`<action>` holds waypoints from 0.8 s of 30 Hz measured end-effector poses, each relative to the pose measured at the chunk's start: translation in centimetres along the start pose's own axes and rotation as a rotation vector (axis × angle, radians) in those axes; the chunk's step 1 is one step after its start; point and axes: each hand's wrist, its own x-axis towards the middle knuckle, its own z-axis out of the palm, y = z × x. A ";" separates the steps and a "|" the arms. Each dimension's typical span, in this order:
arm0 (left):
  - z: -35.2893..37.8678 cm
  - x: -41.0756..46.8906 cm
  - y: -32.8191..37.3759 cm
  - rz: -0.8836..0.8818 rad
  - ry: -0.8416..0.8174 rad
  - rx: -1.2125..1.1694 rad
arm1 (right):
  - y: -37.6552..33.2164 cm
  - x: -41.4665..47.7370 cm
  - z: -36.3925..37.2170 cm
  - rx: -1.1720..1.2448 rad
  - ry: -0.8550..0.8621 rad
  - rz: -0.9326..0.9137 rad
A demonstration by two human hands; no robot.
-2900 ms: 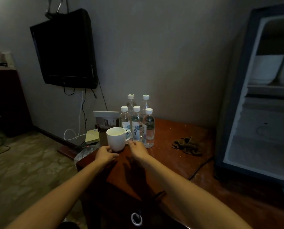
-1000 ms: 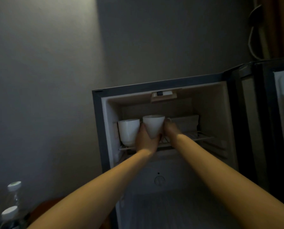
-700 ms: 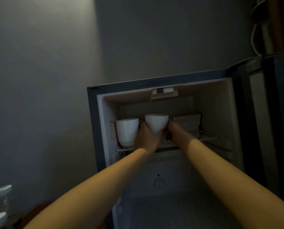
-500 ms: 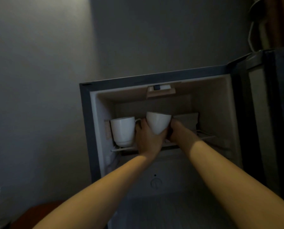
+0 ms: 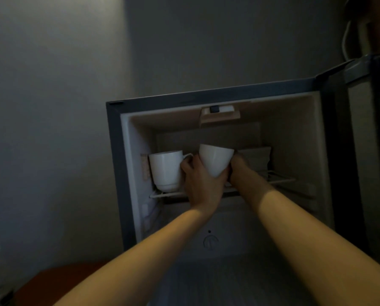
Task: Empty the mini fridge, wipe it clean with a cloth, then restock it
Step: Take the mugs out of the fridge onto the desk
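Newly tilted, your mug (image 5: 215,161), gripped by left hand (image 5: 201,184) and right hand (image 5: 238,170), may clip its 9 o'clock neighbour (image 5: 165,170).

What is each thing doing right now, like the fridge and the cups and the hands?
Dark grey mini fridge: door open.
White ceramic mug on the left: upright on the shelf.
Second white ceramic mug: tilted, held by both hands.
Left hand: grips the second mug.
Right hand: holds the second mug's right side, fingers partly hidden.
White wire shelf: in place inside the fridge.
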 end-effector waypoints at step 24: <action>0.1 1.7 1.6 -0.240 -0.154 -0.240 | 0.2 -0.4 0.1 0.138 0.033 -0.031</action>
